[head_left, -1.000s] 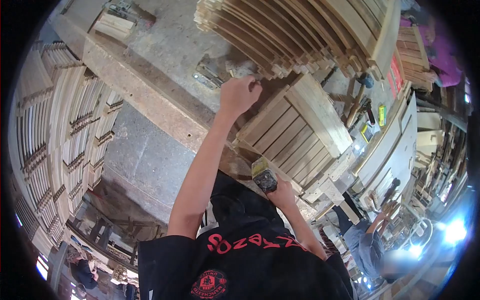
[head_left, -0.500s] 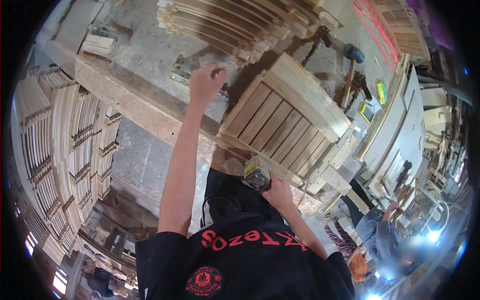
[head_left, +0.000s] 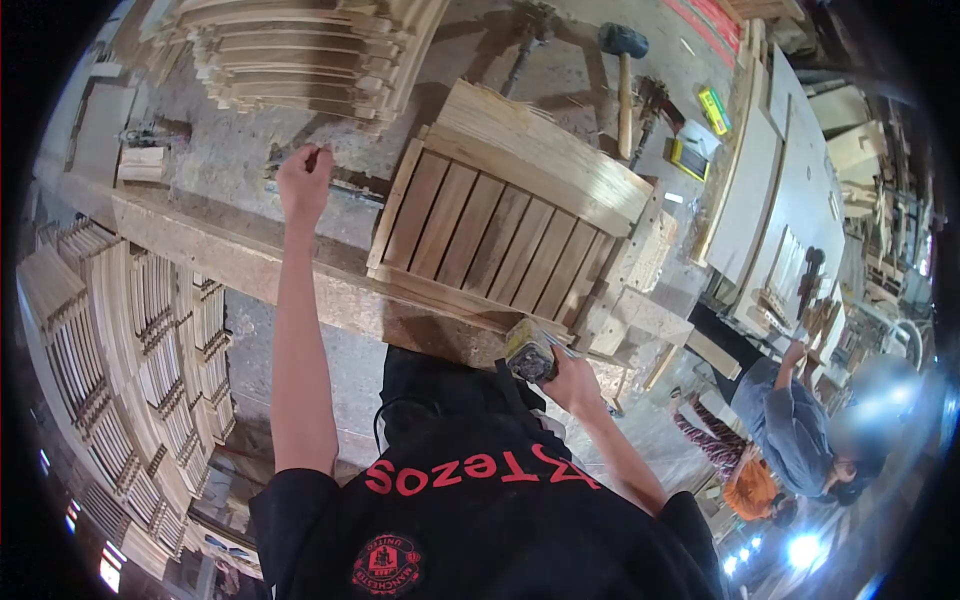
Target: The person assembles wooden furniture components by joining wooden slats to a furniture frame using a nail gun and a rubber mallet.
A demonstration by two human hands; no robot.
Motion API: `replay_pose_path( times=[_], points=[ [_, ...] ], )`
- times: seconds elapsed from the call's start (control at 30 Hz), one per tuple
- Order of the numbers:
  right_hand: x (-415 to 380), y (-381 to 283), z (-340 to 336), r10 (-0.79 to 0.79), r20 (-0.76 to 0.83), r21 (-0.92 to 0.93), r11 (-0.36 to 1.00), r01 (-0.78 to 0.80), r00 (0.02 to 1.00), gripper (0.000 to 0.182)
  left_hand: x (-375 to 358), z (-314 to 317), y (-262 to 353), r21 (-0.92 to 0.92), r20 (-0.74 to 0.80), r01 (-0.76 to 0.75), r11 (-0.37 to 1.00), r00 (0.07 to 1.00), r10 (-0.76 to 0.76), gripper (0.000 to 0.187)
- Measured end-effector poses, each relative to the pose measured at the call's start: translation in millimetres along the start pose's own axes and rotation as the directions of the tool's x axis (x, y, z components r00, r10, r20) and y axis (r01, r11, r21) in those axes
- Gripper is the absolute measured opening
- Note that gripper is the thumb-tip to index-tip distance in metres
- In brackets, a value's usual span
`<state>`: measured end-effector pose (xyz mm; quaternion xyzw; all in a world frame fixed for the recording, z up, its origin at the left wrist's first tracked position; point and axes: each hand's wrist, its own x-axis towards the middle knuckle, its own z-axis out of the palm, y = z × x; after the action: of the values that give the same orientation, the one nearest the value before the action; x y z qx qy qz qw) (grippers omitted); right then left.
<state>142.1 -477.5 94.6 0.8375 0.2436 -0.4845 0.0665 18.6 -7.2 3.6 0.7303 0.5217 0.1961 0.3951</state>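
My left hand point(head_left: 305, 180) is closed, fingers curled together, over the bench beside a metal bar clamp point(head_left: 350, 188). What its fingers hold, if anything, is too small to make out. In my right hand point(head_left: 577, 385) is a dusty yellow-and-black power tool point(head_left: 532, 350), gripped close to the near edge of a slatted wooden panel point(head_left: 485, 230). The panel lies on the bench between my hands, its narrow slats set side by side in a frame. A wide pale board point(head_left: 545, 155) runs along its far side.
Curved wooden pieces point(head_left: 300, 60) are stacked at the back. A mallet point(head_left: 624, 80) and a yellow-edged box point(head_left: 690, 158) lie on the right. More stacked wood point(head_left: 140, 340) stands at left below the bench edge point(head_left: 200, 220). Another person point(head_left: 785, 420) works at lower right.
The view has shifted, so the panel and stacks appear further left. My left hand has moved left, away from the panel. My right hand has carried the power tool rightward along the panel's near edge.
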Motion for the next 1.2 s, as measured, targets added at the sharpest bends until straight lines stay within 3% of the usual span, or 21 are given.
replay_pose_path(
  times=[0.13, 0.33, 0.53, 0.67, 0.83, 0.93, 1.13, 1.2],
  points=[
    [-16.8, 12.1, -7.3, -0.019, 0.007, 0.004, 1.0, 0.019, 1.0, 0.069, 1.5, -1.7, 2.2, 0.012, 0.008, 0.057, 0.998, 0.998, -0.057, 0.03],
    [-24.1, 67.7, 20.0, -0.112, -0.232, 0.032, 0.992, 0.123, 0.966, 0.063, -3.5, -2.1, 12.5, 0.012, -0.014, 0.053, 0.999, 0.999, -0.052, 0.03],
    [-25.3, 74.3, 12.2, -0.02, -0.208, 0.092, 0.995, 0.039, 0.978, 0.059, -4.7, 0.2, 9.4, -0.058, -0.018, 0.046, 0.997, 0.999, -0.047, 0.029],
    [-22.8, 80.3, 13.6, -0.043, -0.203, 0.076, 0.995, 0.059, 0.978, 0.058, -1.9, -1.8, 5.1, -0.035, -0.003, 0.01, 0.999, 1.0, -0.01, 0.03],
    [-24.0, 83.8, 15.6, -0.035, -0.212, 0.066, 0.997, 0.05, 0.977, 0.059, -2.6, -1.3, 8.5, -0.036, -0.017, 0.081, 0.996, 0.997, -0.082, 0.031],
    [-25.7, 86.8, 22.9, -0.049, -0.269, 0.08, 0.994, 0.073, 0.962, 0.053, -5.4, 1.1, 8.9, -0.063, -0.022, 0.063, 0.996, 0.998, -0.064, 0.031],
    [-29.6, 80.2, 28.9, -0.151, -0.247, 0.128, 0.974, 0.187, 0.957, 0.065, -1.9, -0.5, 4.0, -0.017, -0.019, 0.06, 0.998, 0.998, -0.06, 0.034],
    [-32.9, 69.2, 21.0, -0.11, -0.123, 0.099, 0.988, 0.123, 0.986, 0.068, 0.8, 1.0, -1.8, 0.01, -0.023, 0.06, 0.998, 0.998, -0.06, 0.035]
  ],
)
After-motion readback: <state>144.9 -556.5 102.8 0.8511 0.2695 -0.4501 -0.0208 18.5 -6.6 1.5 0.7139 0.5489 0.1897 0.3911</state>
